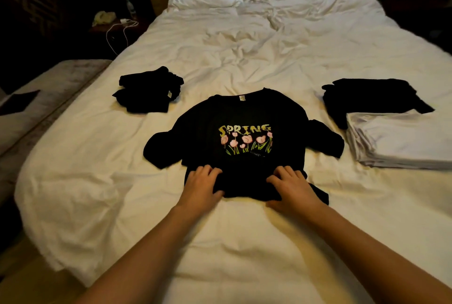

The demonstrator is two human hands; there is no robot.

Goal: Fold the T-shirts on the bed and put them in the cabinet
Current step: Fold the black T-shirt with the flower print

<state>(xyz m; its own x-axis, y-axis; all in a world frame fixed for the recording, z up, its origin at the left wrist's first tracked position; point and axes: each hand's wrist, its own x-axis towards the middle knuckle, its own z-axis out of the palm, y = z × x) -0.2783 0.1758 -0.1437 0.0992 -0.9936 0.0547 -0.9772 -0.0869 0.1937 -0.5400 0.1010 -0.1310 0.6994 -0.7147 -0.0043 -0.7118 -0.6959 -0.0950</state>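
Head view: hem of black T-shirt (244, 117) is gripped by left hand (201, 185) and right hand (292, 187), likely for folding upward.

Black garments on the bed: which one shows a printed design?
The spread-out T-shirt under both hands, printed SPRING above pink flowers. The black bundle to its left and the black pile to its right show none.

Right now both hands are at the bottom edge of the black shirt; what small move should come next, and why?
Probably lift the hem up toward the collar: both hands already grip the bunched hem of the shirt, whose sleeves look tucked in.
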